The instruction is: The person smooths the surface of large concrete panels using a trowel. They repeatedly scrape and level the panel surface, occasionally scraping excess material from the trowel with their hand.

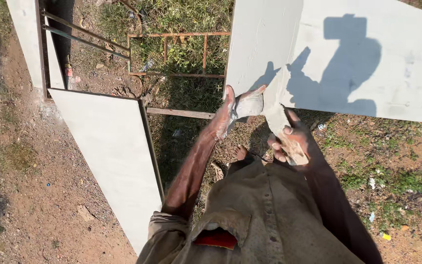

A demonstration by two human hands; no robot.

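While the left hand (230,110) cups grey putty (250,103) at frame centre, right hand (291,142) holds a scraper (274,115), grip closed, against the grey panel (348,54); spreading step, apparently; next stroke needs steady flat pressure.

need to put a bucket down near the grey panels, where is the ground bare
Bare dirt lies left of the lower panel. Patchy ground sits below the big panel. Crowded: the grassy gap with the rusty frame, and where both hands work.
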